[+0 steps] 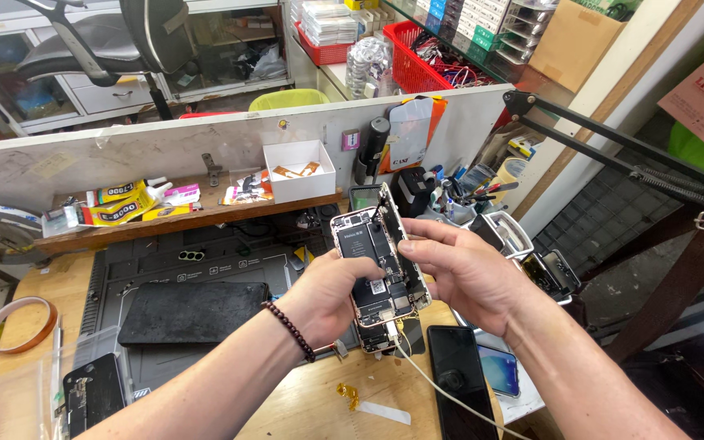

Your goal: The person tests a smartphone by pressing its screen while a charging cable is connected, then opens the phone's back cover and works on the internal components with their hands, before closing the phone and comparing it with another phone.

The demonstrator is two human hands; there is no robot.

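An opened smartphone [375,262] with its black battery and circuit boards showing is held upright in the air over the workbench. My left hand [329,298] grips its lower left side, a bead bracelet on the wrist. My right hand [459,270] clasps its right edge, thumb and fingers near the top. The screen panel [388,204] stands hinged open behind the body. A white cable [437,388] is plugged into the phone's bottom end and trails toward me.
A dark repair mat [205,269] carries a black slab [191,311]. Two phones [470,376] lie on the right, a disassembled one [91,393] at lower left. A white box [298,171] and glue tubes [128,208] sit on the shelf. Tape roll [19,324] at left; lamp arm [613,155] at right.
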